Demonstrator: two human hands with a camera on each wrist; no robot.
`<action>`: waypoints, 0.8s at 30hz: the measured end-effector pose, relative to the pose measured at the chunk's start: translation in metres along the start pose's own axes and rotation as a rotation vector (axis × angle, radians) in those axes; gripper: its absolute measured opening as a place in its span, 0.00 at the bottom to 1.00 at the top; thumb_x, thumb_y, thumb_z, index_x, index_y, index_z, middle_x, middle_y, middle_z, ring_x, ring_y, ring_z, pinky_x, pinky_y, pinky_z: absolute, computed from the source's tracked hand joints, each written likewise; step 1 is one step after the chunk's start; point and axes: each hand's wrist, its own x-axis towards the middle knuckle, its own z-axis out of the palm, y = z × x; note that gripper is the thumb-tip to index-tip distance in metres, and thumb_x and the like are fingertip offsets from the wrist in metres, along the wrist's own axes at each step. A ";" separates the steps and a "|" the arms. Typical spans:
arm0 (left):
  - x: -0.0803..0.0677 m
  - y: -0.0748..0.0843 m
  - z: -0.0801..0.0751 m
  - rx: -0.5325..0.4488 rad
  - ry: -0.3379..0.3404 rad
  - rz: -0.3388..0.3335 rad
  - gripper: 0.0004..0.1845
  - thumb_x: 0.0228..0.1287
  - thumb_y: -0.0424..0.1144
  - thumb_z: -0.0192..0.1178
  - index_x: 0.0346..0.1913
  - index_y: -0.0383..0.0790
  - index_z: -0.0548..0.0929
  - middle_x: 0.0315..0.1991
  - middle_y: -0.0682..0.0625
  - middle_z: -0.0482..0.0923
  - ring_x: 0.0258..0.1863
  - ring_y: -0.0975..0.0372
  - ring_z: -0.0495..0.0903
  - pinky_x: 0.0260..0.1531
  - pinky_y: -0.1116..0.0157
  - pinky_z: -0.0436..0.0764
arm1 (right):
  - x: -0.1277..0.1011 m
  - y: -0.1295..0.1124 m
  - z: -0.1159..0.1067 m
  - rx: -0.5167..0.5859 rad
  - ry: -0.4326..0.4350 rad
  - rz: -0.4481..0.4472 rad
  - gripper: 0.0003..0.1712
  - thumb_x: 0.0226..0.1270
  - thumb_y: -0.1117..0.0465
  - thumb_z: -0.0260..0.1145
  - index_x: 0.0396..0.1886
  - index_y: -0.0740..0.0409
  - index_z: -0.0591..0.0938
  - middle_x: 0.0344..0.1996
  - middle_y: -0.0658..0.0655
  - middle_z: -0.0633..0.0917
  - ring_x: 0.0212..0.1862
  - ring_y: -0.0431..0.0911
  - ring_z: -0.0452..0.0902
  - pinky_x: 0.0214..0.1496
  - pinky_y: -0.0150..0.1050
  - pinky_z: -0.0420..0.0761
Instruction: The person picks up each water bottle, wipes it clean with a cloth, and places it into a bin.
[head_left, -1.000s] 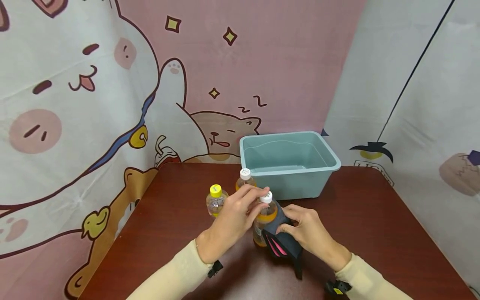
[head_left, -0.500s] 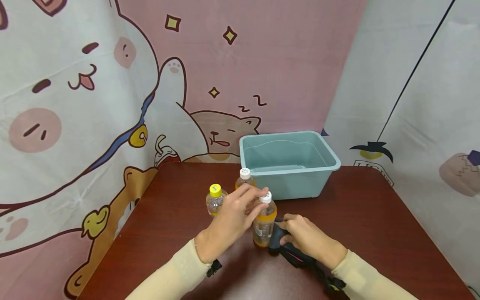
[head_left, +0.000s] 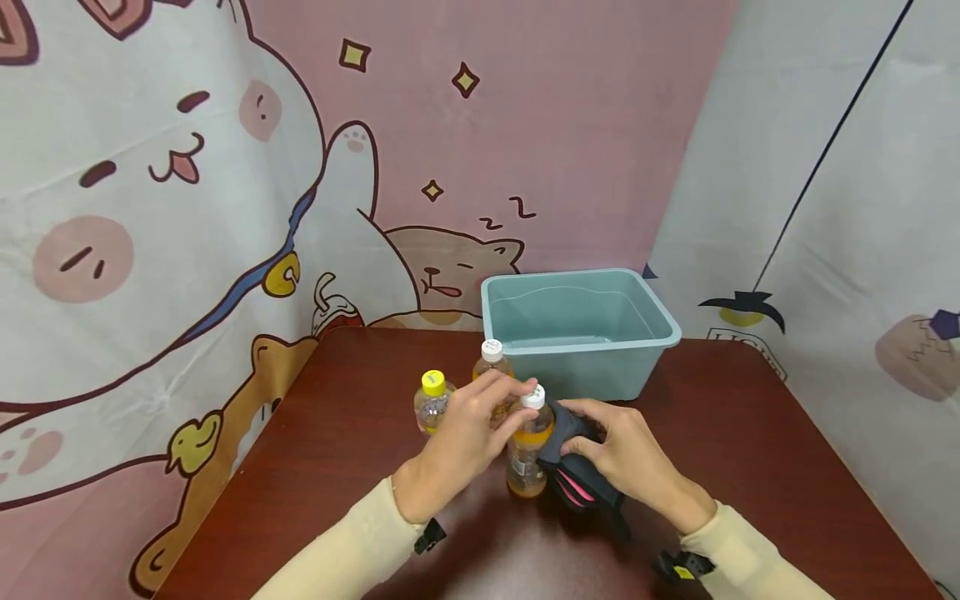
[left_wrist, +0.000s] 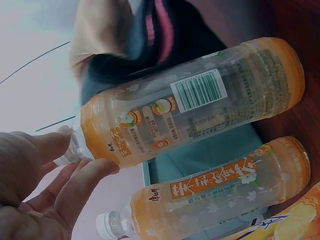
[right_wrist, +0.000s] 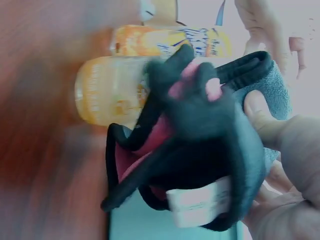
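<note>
By its white-capped neck, my left hand (head_left: 467,429) pinches an upright clear drink bottle (head_left: 527,467) with orange bands. The left wrist view shows my thumb and fingers round the neck of that bottle (left_wrist: 200,97) and a barcode on its side. My right hand (head_left: 636,454) grips a bunched dark grey cloth (head_left: 581,479) with black edging and pink stripes against the bottle's right side. In the right wrist view, thumb and fingers pinch the fuzzy grey part of the cloth (right_wrist: 247,135); a white tag hangs from it. Blur hides some of its folds.
Behind the left hand stand a second white-capped bottle (head_left: 491,360) and a yellow-capped bottle (head_left: 432,404). A pale blue plastic bin (head_left: 577,371) sits at the back of the brown table (head_left: 352,433). Cartoon-printed fabric hangs behind.
My right hand moves the cloth down the bottle's right side, toward its base, then back up. The left hand keeps its hold on the neck. The head view shifts slightly.
</note>
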 end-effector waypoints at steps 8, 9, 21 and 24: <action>-0.003 0.001 0.000 0.010 0.007 -0.013 0.17 0.70 0.34 0.83 0.58 0.39 0.93 0.51 0.46 0.91 0.40 0.62 0.91 0.42 0.78 0.89 | 0.010 -0.016 -0.013 0.121 0.113 -0.053 0.31 0.63 0.71 0.88 0.65 0.46 0.94 0.53 0.47 0.96 0.51 0.35 0.94 0.52 0.26 0.92; -0.003 0.002 0.000 0.011 0.009 -0.012 0.17 0.70 0.35 0.83 0.59 0.39 0.93 0.50 0.46 0.91 0.38 0.63 0.90 0.41 0.78 0.89 | 0.011 -0.018 -0.013 0.119 0.124 -0.064 0.31 0.64 0.71 0.88 0.65 0.46 0.95 0.53 0.46 0.96 0.52 0.36 0.93 0.52 0.25 0.91; -0.005 0.002 0.001 -0.010 0.002 0.011 0.18 0.75 0.36 0.80 0.64 0.39 0.93 0.54 0.46 0.92 0.42 0.63 0.92 0.43 0.64 0.97 | 0.019 -0.030 -0.018 0.071 0.137 -0.122 0.24 0.70 0.73 0.84 0.64 0.57 0.96 0.46 0.49 0.94 0.40 0.36 0.89 0.39 0.25 0.86; -0.005 0.001 0.001 -0.017 0.001 0.008 0.18 0.75 0.35 0.80 0.64 0.39 0.93 0.54 0.46 0.92 0.44 0.61 0.93 0.46 0.65 0.96 | 0.020 -0.030 -0.021 0.032 0.106 -0.118 0.23 0.69 0.72 0.84 0.63 0.57 0.96 0.45 0.49 0.93 0.40 0.35 0.88 0.38 0.25 0.85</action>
